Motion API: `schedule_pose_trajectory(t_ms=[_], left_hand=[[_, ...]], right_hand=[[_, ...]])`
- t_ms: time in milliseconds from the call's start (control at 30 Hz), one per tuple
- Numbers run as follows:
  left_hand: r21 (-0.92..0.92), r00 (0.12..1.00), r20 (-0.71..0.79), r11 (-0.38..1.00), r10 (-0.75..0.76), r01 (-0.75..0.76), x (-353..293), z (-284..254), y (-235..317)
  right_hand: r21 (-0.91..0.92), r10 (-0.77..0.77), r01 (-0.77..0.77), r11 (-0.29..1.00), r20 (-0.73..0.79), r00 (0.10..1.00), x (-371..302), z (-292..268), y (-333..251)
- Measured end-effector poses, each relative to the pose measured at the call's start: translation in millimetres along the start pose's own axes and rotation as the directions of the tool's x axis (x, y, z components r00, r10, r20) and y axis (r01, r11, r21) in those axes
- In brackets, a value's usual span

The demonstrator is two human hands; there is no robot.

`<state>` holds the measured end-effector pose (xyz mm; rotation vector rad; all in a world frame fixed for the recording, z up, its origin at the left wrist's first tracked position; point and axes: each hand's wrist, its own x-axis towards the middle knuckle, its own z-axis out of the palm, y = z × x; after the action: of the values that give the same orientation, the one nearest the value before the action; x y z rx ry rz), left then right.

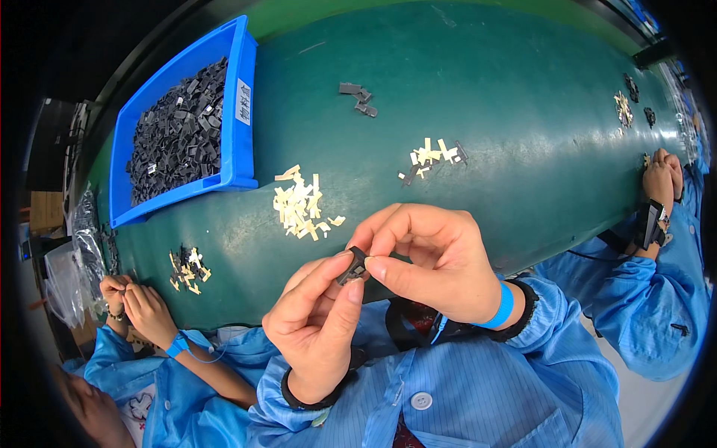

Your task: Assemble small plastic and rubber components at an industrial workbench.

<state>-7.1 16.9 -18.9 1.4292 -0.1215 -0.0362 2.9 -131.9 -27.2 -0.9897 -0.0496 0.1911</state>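
Observation:
A small black plastic part (354,263) with a light spot on its face is held up over the near edge of the table. My left hand (317,317) pinches it between thumb and fingertips. From the other side, my right hand (437,257) has its thumb and index fingertips closed at the part's edge; whether a small strip lies between them is hidden. Just beyond my hands lies a pile of cream-coloured strips (296,205). Farther right is a smaller heap of cream strips (433,153) mixed with black pieces.
A blue bin (239,142) full of black parts stands at the far left of the green table (478,82). Several loose black parts (360,98) lie beyond the piles. Co-workers' hands (146,310) work at the left and others (661,183) at the right, beside their own piles.

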Motion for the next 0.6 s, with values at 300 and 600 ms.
schedule_pose_trajectory(t_ms=[300, 600], left_hand=[[0.034, 1.000, -0.006, 0.999, 0.010, -0.010, -0.3, -0.6, 0.2], [0.037, 1.000, -0.016, 0.999, 0.020, -0.019, -0.8, -0.8, -0.2]], right_hand=[[-0.090, -0.098, 0.094, 0.991, -0.038, 0.994, 2.2, 1.9, 5.5], [-0.150, -0.125, 0.114, 0.982, -0.065, 0.990, 1.8, 4.7, 4.9]])
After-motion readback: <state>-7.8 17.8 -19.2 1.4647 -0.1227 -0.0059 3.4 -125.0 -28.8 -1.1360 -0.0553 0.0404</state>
